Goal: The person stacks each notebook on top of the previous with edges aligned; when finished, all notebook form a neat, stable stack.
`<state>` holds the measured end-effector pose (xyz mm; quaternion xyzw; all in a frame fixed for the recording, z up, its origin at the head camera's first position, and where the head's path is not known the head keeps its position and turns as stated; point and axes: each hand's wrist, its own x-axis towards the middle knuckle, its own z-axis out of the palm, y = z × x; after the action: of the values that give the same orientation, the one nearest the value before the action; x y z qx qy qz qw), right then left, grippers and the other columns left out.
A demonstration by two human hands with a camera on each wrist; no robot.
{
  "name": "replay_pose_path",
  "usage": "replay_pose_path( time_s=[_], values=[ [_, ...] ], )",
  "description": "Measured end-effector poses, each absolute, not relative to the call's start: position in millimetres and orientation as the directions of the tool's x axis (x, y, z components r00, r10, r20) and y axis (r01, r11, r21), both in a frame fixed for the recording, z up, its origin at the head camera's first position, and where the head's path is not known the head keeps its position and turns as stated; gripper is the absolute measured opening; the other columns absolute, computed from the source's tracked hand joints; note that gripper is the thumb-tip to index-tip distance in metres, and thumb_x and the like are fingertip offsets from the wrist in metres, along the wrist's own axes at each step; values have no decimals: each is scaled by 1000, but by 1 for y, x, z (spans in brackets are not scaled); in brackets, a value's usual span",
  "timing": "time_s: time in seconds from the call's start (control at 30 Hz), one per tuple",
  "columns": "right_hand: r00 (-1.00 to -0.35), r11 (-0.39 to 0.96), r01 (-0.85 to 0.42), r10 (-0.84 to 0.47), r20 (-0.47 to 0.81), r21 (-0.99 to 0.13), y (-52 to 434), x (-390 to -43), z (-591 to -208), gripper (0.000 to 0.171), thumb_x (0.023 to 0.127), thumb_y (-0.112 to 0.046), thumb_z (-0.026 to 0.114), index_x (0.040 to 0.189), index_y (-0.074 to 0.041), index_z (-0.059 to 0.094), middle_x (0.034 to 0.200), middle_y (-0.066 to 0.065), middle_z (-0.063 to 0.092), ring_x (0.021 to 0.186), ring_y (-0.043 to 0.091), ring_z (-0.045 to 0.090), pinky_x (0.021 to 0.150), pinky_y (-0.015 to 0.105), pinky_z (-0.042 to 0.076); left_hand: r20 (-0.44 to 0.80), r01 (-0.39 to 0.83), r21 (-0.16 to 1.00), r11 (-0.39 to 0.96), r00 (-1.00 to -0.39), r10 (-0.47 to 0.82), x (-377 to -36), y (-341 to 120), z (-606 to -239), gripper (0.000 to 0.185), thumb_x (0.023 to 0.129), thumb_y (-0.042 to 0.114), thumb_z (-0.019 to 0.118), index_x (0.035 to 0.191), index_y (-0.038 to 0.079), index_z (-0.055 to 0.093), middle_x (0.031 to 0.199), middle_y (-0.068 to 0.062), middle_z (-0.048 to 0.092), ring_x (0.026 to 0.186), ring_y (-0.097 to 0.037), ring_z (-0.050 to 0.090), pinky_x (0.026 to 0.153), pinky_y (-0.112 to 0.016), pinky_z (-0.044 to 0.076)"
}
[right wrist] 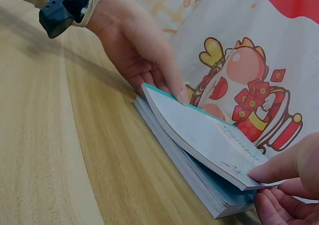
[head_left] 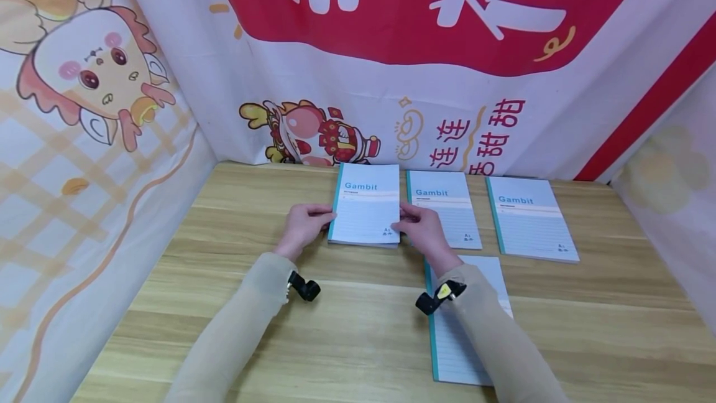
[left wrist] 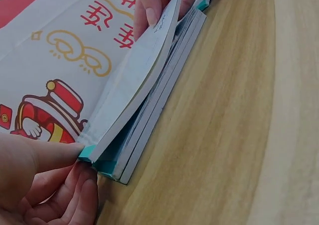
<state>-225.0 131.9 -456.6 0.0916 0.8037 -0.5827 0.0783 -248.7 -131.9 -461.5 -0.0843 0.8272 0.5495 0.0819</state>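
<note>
The top notebook (head_left: 366,210) sits on a small stack (left wrist: 149,122) at the far middle of the wooden surface (head_left: 224,328), in the leftmost place of a row of three. Both wrist views show it lifted off the notebooks beneath, bowed slightly, with a gap open under it. The left hand (head_left: 302,226) pinches its teal spine edge, thumb on top and fingers curled below; the right hand (head_left: 422,229) pinches the opposite, open edge the same way. Neither hand holds anything else.

To handle this well, I judge that the grip should stay even on both sides so the cover does not bend further, and that the notebook should be kept level, since the loose pages on the right-hand edge could fan out if that side droops. The lower notebooks in the stack look slightly offset from one another, so any sliding contact could drag them askew; a straight lift or a straight set-down would keep them squared.

Just to the right lies a second notebook (head_left: 444,207), flat on the surface, and beyond it a third (head_left: 528,216), all marked "Gambit". A fourth notebook (head_left: 464,328) lies nearer the person, partly under the right sleeve (head_left: 503,341). Printed banners (head_left: 447,48) with cartoon figures and red lettering hang behind and to the sides.
</note>
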Motion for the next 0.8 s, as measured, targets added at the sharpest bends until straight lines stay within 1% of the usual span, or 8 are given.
replay_pose_path(
  time_s=[0.17,0.27,0.5,0.8],
  values=[
    [-970,327,242,67,-233,-913,131,-225,-458,59,91,-11,76,147,-16,55,125,1,62,114,19,59,99,37,50,-211,-222,887,405,-975,-71,-249,-130,-463,24,94,23,77,115,11,77,117,-8,72,107,-22,66,94,-38,53],
    [-972,326,236,71,-225,-915,131,-224,-458,59,91,-9,76,146,-14,56,125,3,63,114,20,59,98,38,50,-193,-209,880,426,-978,-80,-249,-129,-464,23,94,23,77,114,11,77,116,-8,72,109,-22,65,95,-39,52],
    [-974,347,227,70,-216,-910,131,-224,-459,58,91,-10,76,146,-13,55,126,4,63,114,21,60,98,37,51,-180,-209,872,442,-978,-107,-250,-128,-466,21,93,24,78,110,13,79,112,-6,74,105,-20,67,92,-37,54],
    [-976,373,217,70,-206,-902,130,-224,-459,58,92,-10,76,146,-13,56,126,5,64,113,22,60,96,37,52,-176,-212,870,444,-977,-121,-247,-127,-465,18,95,23,76,111,14,79,112,-5,73,105,-20,66,91,-38,55]
  ],
)
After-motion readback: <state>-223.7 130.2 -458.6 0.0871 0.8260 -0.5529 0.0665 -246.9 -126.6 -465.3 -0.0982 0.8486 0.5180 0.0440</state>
